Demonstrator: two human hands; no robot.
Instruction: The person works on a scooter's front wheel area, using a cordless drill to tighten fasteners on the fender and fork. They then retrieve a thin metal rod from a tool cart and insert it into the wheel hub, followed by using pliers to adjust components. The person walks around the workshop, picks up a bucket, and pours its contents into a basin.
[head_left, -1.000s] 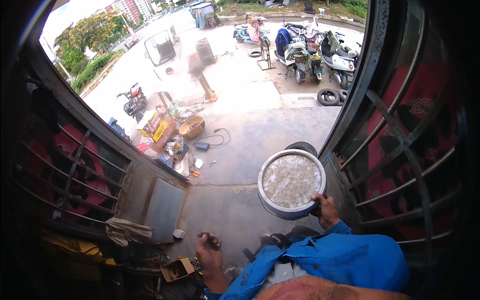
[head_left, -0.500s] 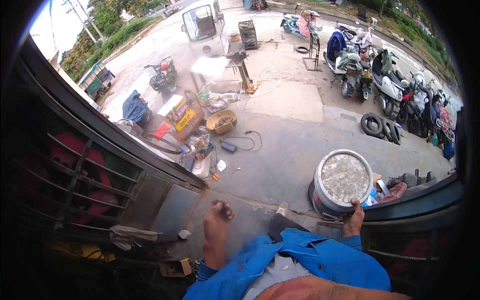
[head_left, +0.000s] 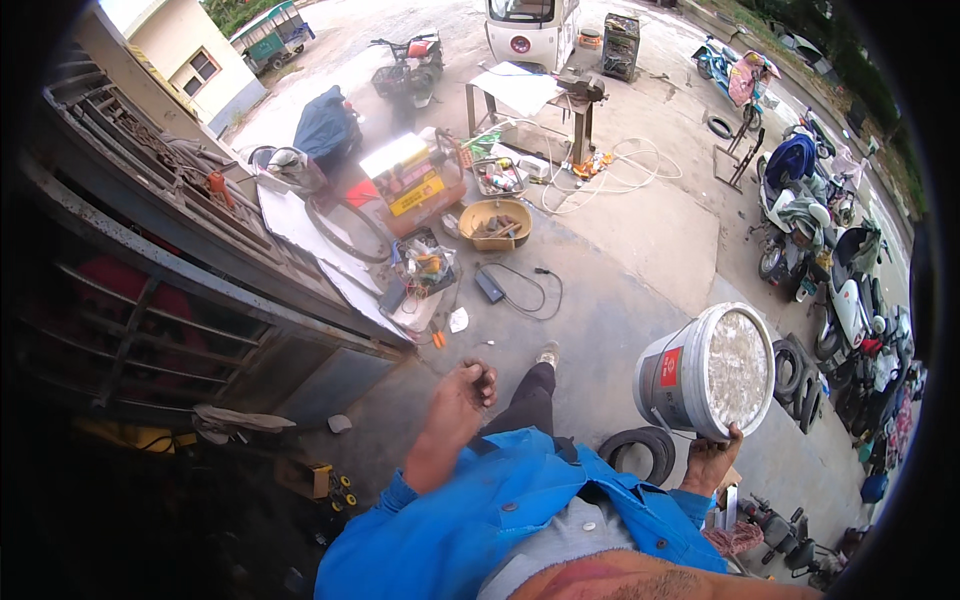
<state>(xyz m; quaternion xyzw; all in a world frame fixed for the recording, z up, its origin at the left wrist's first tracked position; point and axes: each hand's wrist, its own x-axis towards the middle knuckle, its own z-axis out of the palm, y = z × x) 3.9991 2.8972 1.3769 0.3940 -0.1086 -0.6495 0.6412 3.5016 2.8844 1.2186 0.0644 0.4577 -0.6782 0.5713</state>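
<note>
A grey plastic bucket (head_left: pixel 668 382) with a red patch on its side hangs tilted at my right, its round, dirty whitish end (head_left: pixel 740 370) turned toward the right. My right hand (head_left: pixel 713 458) grips the lower edge of its rim. The bucket is off the ground, in front of my right side. Out ahead of my blue jacket, my left hand (head_left: pixel 465 395) is raised with the fingers curled in, and nothing shows in it. Below and beyond that hand, my shoe (head_left: pixel 548 353) is on the concrete floor.
A charger with a cable (head_left: pixel 490 285), a yellow basin of parts (head_left: pixel 497 225) and a yellow-labelled box (head_left: pixel 412 180) lie ahead left. A tyre (head_left: pixel 640 455) lies under the bucket. Scooters (head_left: pixel 850 290) stand along the right. A metal-framed door (head_left: pixel 200 290) flanks my left.
My view has turned and moved forward past the doorway. The bucket has tipped so that its side shows, still in my right hand. My left hand stays raised and curled.
</note>
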